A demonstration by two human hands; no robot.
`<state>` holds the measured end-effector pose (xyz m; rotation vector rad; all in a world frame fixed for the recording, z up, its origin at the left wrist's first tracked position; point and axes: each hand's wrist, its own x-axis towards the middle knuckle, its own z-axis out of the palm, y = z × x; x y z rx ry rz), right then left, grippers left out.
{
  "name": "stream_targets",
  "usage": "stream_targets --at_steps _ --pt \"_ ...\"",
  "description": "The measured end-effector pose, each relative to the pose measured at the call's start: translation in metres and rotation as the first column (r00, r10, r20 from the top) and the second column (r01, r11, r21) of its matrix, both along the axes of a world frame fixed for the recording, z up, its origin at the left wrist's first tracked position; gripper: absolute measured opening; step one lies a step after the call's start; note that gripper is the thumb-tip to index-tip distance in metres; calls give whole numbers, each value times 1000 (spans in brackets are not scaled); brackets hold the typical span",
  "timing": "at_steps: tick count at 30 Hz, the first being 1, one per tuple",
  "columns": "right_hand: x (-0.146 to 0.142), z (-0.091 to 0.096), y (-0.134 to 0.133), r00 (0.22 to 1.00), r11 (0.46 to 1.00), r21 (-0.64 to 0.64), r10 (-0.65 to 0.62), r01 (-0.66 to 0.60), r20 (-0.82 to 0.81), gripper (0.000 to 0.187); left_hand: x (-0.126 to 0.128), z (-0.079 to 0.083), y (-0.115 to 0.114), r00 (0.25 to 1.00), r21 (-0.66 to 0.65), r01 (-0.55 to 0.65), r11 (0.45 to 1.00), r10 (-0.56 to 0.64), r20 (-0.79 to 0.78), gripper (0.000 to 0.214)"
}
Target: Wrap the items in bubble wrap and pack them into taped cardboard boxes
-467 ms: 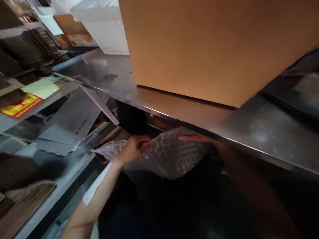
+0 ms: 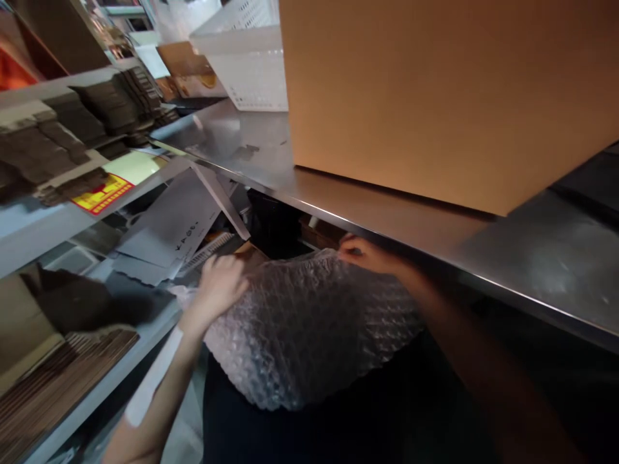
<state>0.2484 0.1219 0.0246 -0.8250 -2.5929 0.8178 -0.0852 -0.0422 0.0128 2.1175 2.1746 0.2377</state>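
Observation:
A sheet of clear bubble wrap (image 2: 309, 328) hangs spread between my hands, below the edge of the metal table. My right hand (image 2: 365, 254) pinches its top edge near the table's underside. At the upper left of the sheet, my left hand (image 2: 222, 283) is closed on the wrap, its fingers slightly blurred and partly turned away. A white strip (image 2: 155, 377) lies along my left forearm.
A large cardboard box (image 2: 411, 96) stands on the metal table (image 2: 246, 138), with a white plastic basket (image 2: 256, 74) behind it. Left are shelves of stacked flat cardboard (image 2: 72, 367) and grey boards (image 2: 169, 225). The table edge runs close above my right forearm.
The bubble wrap has been drawn out wider and hangs lower toward me. My left hand has moved left, my right hand slightly up. The whole view has shifted, so surroundings appear farther right.

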Motion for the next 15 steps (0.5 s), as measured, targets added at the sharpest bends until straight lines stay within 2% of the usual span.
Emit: stream_targets --at_steps 2,3,4,5,7,9,12,15 --pt "-10 7 -3 996 997 -26 71 -70 54 31 37 -5 15 982 67 176 982 -180 63 69" --pt "-15 11 -5 991 994 -40 103 -100 86 28 57 -7 24 959 106 234 966 -247 136 77" --pt "-18 16 -8 985 991 -51 125 -120 117 25 76 -10 33 933 135 269 953 -293 210 76" --pt "-20 20 -11 981 990 -56 133 -126 143 23 92 -13 41 907 137 280 950 -308 286 64" --pt "-21 28 -16 976 992 -44 122 -116 182 19 113 -20 54 864 82 252 964 -262 431 32" --pt "-18 31 -17 972 994 -11 104 -105 213 17 118 -29 58 806 59 224 973 -219 549 32" --pt "-13 30 -14 963 993 60 86 -104 257 15 107 -40 53 728 107 223 969 -238 643 39" --pt "-15 24 -12 954 990 118 38 -77 298 16 97 -45 46 757 65 223 973 -215 617 30"
